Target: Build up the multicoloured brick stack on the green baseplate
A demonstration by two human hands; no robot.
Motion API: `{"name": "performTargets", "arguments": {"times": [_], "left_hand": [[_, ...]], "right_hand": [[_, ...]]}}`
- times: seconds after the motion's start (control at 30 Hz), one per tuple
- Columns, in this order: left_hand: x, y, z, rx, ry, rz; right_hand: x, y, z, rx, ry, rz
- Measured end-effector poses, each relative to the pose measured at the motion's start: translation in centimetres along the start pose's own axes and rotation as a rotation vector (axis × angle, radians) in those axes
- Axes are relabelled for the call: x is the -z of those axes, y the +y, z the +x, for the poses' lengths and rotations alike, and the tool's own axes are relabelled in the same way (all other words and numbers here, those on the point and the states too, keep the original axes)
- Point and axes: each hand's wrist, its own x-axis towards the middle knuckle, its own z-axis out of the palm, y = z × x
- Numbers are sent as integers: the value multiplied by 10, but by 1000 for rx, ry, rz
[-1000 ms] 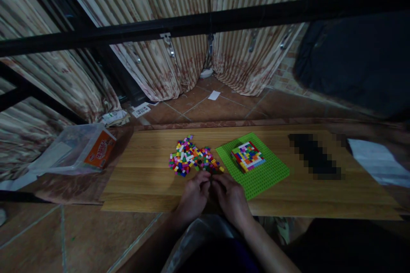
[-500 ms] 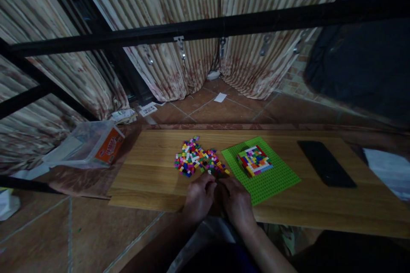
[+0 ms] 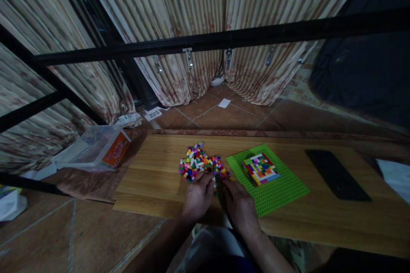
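A heap of small coloured bricks (image 3: 200,165) lies on a wooden board (image 3: 153,179). Right of it is a green studded baseplate (image 3: 282,187) with a square block of mixed-colour bricks (image 3: 260,169) built on it. My left hand (image 3: 197,196) and my right hand (image 3: 239,205) rest side by side at the near edge of the heap. The fingertips of both are curled and pinched together over a few small bricks (image 3: 218,178). What sits between the fingers is too small and dark to name.
A black phone (image 3: 337,174) lies on the board's right part, with white paper (image 3: 395,175) beyond it. A clear plastic box with an orange label (image 3: 99,149) sits on the floor at left. Black metal bars (image 3: 224,39) cross overhead before striped curtains (image 3: 179,17).
The view has tilted and shifted, so everything sits lower and further right in the picture. Both hands stay together at the heap's near edge, fingers still working.
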Motion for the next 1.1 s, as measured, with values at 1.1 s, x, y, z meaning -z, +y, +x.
{"name": "performTargets", "arguments": {"times": [1.1], "left_hand": [[6,31,6,385,-117,-701]], "right_hand": [[17,-30,21,-602,18,829]]}}
